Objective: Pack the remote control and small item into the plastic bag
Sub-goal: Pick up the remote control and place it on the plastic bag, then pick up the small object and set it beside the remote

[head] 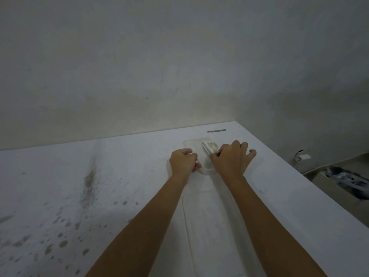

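Observation:
A clear plastic bag (194,145) lies flat on the white table (119,176), near its far right side. A pale remote control (210,147) sits partly inside the bag, its far end showing past my fingers. My right hand (231,156) covers the near end of the remote and grips it. My left hand (183,160) is closed on the bag's near edge, just left of the remote. The small item is not visible.
A second clear plastic bag (199,216) lies flat between my forearms. A thin dark strip (216,130) rests near the table's far edge. Dark stains cover the table's left part. Beyond the right edge, a box (345,182) with dark items stands on the floor.

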